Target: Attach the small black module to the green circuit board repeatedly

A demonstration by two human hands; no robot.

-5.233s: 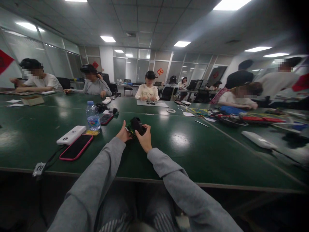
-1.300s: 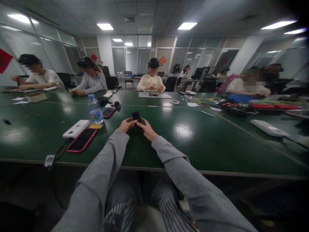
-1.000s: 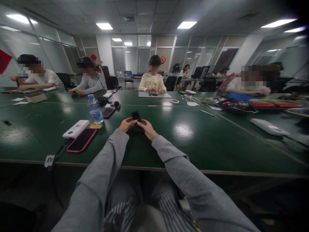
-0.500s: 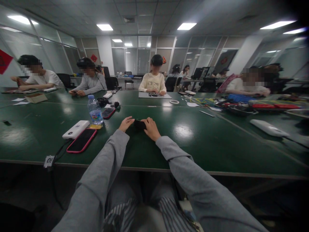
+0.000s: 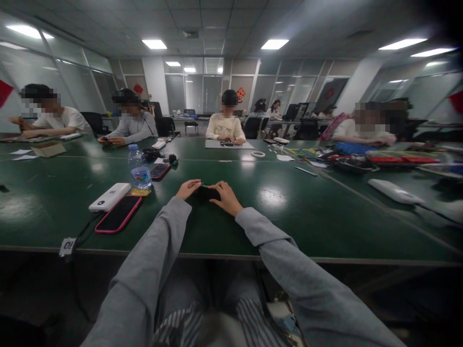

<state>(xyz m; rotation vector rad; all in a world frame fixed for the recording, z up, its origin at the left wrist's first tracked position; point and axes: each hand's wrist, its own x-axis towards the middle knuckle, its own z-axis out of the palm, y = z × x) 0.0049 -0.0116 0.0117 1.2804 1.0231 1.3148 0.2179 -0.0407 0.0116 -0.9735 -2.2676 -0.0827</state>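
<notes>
A small, dark, box-like black object [image 5: 208, 193] is between my hands, just above or on the green table; its exact kind is too dark to make out. My right hand [image 5: 227, 197] grips its right end, fingers over the far edge and thumb on the near side. At its upper left corner, the fingers of my left hand [image 5: 187, 190] are pressed together on the edge. A thin paler strip shows along the top between the two sets of fingertips.
Left of my arms lie a pink-edged phone [image 5: 118, 214], a white power bank [image 5: 110, 197] with a cable, and a water bottle [image 5: 139, 168]. A pen [image 5: 306, 171] and another white power bank [image 5: 394, 191] are to the right. Several people sit around the green table [image 5: 289, 231].
My left hand has closed in on the black object's upper left edge. The object has tilted or turned, showing a broader dark face. The view has shifted slightly.
</notes>
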